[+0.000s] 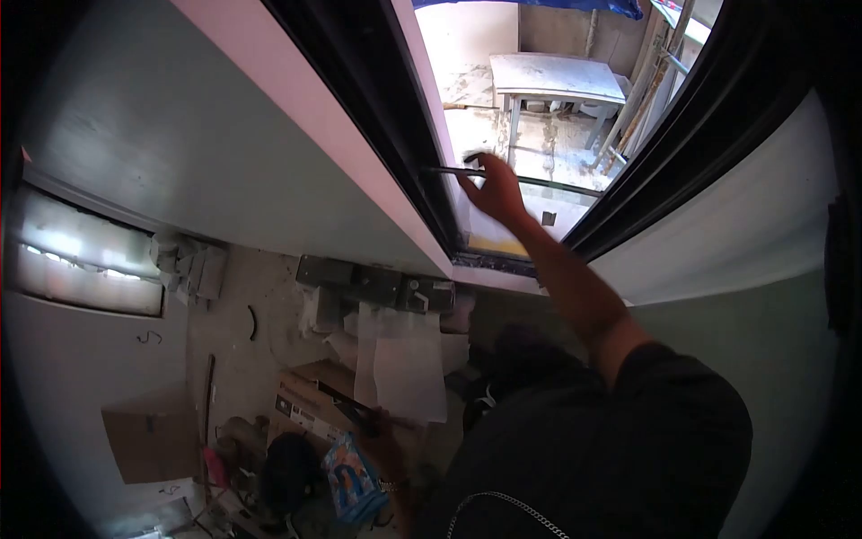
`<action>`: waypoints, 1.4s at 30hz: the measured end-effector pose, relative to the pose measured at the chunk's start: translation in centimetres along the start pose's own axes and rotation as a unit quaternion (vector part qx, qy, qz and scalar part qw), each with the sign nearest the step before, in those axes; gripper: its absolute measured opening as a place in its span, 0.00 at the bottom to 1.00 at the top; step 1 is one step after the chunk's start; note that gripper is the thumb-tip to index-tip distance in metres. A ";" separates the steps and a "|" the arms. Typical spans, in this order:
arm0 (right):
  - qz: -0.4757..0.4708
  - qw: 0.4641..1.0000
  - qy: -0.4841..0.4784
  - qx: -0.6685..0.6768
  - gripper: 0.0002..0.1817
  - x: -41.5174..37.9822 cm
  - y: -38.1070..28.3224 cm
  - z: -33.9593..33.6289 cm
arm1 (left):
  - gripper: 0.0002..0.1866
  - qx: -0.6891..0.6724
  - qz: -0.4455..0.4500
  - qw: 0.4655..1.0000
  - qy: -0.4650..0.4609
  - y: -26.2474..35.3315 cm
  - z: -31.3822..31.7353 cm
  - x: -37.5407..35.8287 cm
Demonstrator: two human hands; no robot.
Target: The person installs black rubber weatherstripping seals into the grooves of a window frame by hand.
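Observation:
My right hand [492, 187] reaches out to the lower part of a window opening, and its fingers pinch a thin dark rod-like tool [447, 169] that lies against the black window frame [422, 193]. A glass pane [539, 193] sits just behind the hand. My left hand [382, 436] hangs low in shadow beside my dark shirt, a bracelet on the wrist. It is close to an open cardboard box [310, 400]. What it holds, if anything, is too dim to make out.
Beyond the window stand a white table [557, 76], leaning poles [642, 99] and a blue tarp [539, 4]. On the floor lie white paper sheets [404, 359], a second cardboard box [148, 436], a colourful bag [352, 476] and dark metal parts [373, 283] at the sill.

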State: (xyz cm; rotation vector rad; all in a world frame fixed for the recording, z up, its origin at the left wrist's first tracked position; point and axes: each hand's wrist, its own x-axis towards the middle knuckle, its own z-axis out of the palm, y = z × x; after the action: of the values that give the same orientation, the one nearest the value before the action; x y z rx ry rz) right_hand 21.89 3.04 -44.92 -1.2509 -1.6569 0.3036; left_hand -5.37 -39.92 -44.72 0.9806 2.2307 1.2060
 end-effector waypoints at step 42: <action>0.016 0.961 -0.266 0.077 0.18 12.8 -0.3 1.6 | 0.08 -0.039 -0.059 0.995 0.065 10.4 5.2 6.8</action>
State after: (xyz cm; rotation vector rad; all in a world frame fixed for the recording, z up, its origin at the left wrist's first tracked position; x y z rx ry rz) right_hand 20.80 14.12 -38.38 -1.1375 -2.0151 0.8314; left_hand -2.53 -28.13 -38.98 0.7474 2.2861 1.3277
